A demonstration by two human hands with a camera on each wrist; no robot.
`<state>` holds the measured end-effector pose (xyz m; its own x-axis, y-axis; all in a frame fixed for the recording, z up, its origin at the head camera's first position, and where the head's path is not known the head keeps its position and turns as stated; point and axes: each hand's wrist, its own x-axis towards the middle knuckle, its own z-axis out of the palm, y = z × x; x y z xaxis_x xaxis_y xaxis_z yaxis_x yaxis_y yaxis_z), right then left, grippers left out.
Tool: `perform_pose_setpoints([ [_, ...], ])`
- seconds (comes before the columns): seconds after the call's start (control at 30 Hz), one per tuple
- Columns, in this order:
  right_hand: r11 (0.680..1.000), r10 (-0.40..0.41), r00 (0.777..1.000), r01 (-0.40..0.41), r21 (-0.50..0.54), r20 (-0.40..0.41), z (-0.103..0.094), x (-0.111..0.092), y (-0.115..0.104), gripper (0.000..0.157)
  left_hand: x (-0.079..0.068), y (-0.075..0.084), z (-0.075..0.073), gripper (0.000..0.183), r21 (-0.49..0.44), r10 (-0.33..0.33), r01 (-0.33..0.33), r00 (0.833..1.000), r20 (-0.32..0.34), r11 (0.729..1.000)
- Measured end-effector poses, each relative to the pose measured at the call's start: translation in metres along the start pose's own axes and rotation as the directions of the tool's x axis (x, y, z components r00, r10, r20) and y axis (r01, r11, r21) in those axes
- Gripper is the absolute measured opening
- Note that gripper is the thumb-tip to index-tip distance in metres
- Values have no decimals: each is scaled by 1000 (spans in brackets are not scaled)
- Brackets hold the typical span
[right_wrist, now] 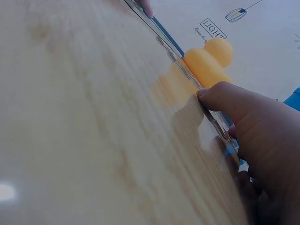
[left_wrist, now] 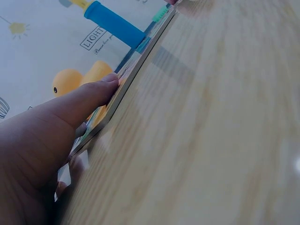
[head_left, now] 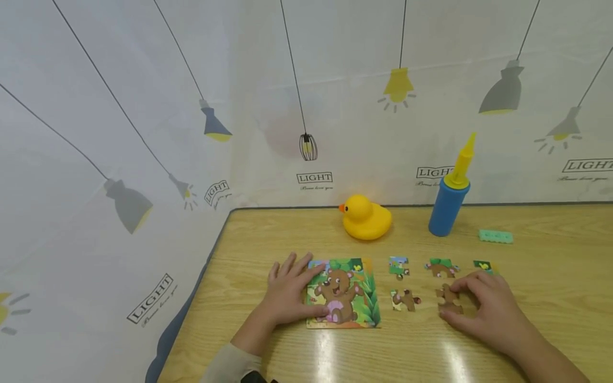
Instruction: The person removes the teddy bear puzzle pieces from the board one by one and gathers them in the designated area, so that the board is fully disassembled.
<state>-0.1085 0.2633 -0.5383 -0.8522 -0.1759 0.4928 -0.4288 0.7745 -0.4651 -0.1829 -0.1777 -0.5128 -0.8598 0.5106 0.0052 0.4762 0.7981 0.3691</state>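
Observation:
A square board (head_left: 366,298) with a bear picture lies on the table. My left hand (head_left: 289,292) rests on its left side, fingers spread and the thumb across the lower part of the picture. In the left wrist view the thumb (left_wrist: 89,98) lies over the board's edge. To the right of the board are several loose jigsaw pieces. My right hand (head_left: 493,311) pinches a brown puzzle piece (head_left: 449,299) between thumb and index finger, close on the tabletop. A green corner piece (head_left: 482,264) is partly hidden behind this hand.
Other loose pieces are a blue-and-green one (head_left: 399,266), a brown one (head_left: 405,300) and a bear-head one (head_left: 441,267). Behind stand a yellow rubber duck (head_left: 366,218) and a blue hand pump (head_left: 447,207). A mint-green block (head_left: 495,236) lies farther right, before the lamp-printed wall covering (head_left: 268,181).

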Motion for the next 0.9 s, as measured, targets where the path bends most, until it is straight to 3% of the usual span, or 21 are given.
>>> perform_pose_setpoints([
  [0.23, 998, 22, 997, -18, 58, -68, 1, 6, -6, 43, -1, -4, 3, 99, 11, -8, 8, 1000, -2, 1000],
  [0.53, 984, -172, 977, 177, 35, -124, 15, 22, -21, 29, 0, -7, 7, 99, -6, 12, -12, 999, -38, 1000],
  [0.9, 969, -214, 971, 224, 101, -107, 43, 29, -61, 14, 1, -1, 4, 104, -1, -2, 2, 1000, -13, 1000],
])
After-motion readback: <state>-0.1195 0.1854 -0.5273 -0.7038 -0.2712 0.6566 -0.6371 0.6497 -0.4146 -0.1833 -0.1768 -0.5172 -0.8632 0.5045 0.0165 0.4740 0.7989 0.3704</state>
